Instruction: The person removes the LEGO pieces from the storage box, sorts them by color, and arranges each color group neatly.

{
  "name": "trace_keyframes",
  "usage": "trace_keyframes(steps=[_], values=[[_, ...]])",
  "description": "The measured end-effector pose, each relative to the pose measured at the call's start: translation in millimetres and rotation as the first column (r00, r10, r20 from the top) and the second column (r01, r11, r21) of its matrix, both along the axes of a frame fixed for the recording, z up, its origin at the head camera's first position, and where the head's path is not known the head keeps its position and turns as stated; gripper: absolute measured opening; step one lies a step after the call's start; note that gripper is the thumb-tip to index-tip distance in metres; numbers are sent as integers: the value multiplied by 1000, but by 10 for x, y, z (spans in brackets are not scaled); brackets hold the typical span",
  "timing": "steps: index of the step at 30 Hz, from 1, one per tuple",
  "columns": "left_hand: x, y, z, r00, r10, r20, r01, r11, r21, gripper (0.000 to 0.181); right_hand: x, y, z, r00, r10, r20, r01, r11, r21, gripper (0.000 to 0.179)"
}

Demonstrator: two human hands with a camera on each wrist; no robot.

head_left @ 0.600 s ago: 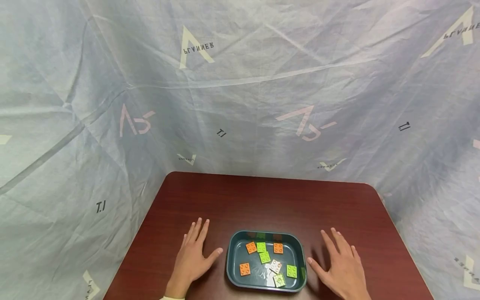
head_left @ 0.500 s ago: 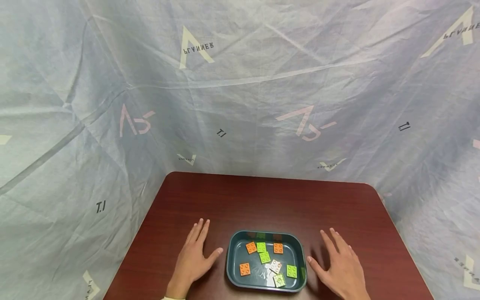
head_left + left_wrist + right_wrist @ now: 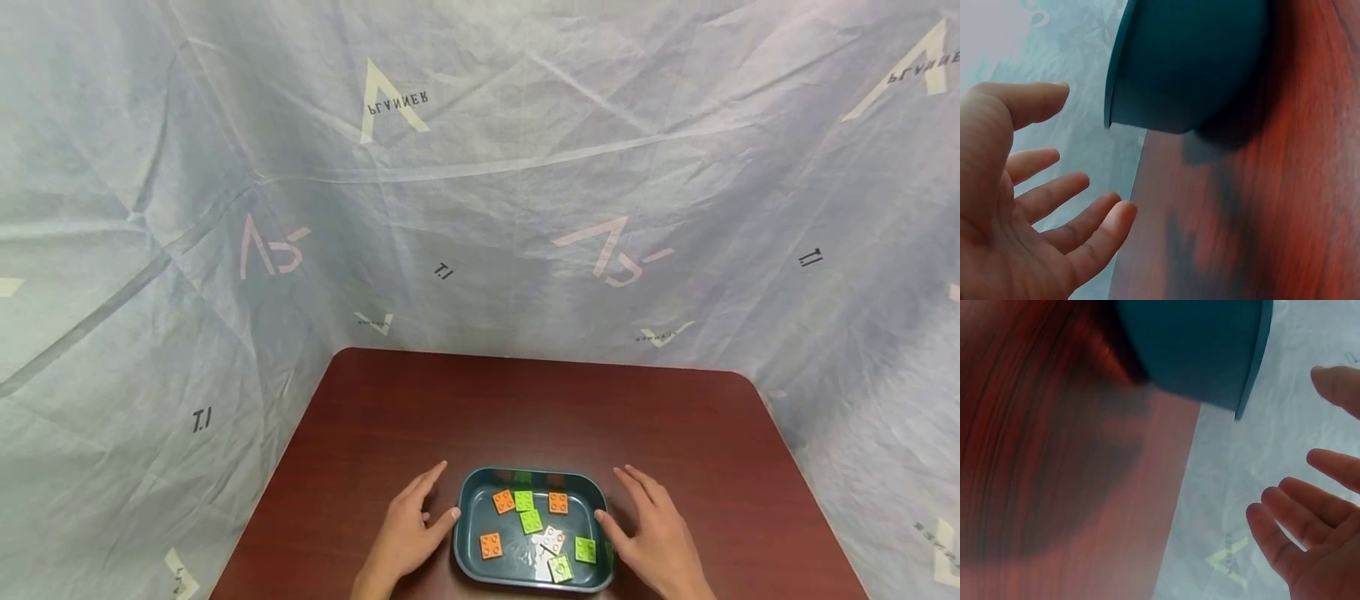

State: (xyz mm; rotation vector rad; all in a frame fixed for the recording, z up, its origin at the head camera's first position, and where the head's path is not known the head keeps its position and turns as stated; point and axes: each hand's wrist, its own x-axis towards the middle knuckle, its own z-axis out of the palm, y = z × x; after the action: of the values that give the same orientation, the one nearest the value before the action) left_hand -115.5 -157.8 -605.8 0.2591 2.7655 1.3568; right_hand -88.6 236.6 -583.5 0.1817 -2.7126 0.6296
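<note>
A dark teal tray (image 3: 517,565) sits near the front of the table. Flat square toy bricks lie loose inside: orange bricks (image 3: 491,546), lime green bricks (image 3: 531,522) and a white brick (image 3: 552,539). My left hand (image 3: 408,533) is at the tray's left side, thumb near the rim, fingers extended. On the opposite side is my right hand (image 3: 656,537), its thumb close to the right rim. Both wrist views show a gap between the hand and the tray wall: the left hand (image 3: 1035,219) and the right hand (image 3: 1319,531) hold nothing.
The dark red wooden table (image 3: 525,408) has rounded far corners. Grey printed sheeting (image 3: 480,208) hangs behind it and along both sides. Light glares off the tray floor near the white brick.
Both hands have moved inward toward the tray, the left one rightward and the right one leftward. The bricks keep their places in the tray. The head view has shifted slightly.
</note>
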Motion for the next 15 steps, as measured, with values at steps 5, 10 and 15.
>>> trace_keyframes(steps=[5, 10, 15], values=[[9, 43, -37, 1000, -22, 2, 22, 999, 50, 69, -27, -151, 15, 997, 35, -69, -36, 999, -14, 68], [23, 88, -78, 999, -20, 40, 15, 993, 114, 64, -40, -318, 14, 994, 67, -81, -71, 997, -39, 66], [27, 150, -129, 998, -11, 58, 2, 988, 151, 61, -46, -488, 27, 991, 119, -63, -127, 979, -158, 61]])
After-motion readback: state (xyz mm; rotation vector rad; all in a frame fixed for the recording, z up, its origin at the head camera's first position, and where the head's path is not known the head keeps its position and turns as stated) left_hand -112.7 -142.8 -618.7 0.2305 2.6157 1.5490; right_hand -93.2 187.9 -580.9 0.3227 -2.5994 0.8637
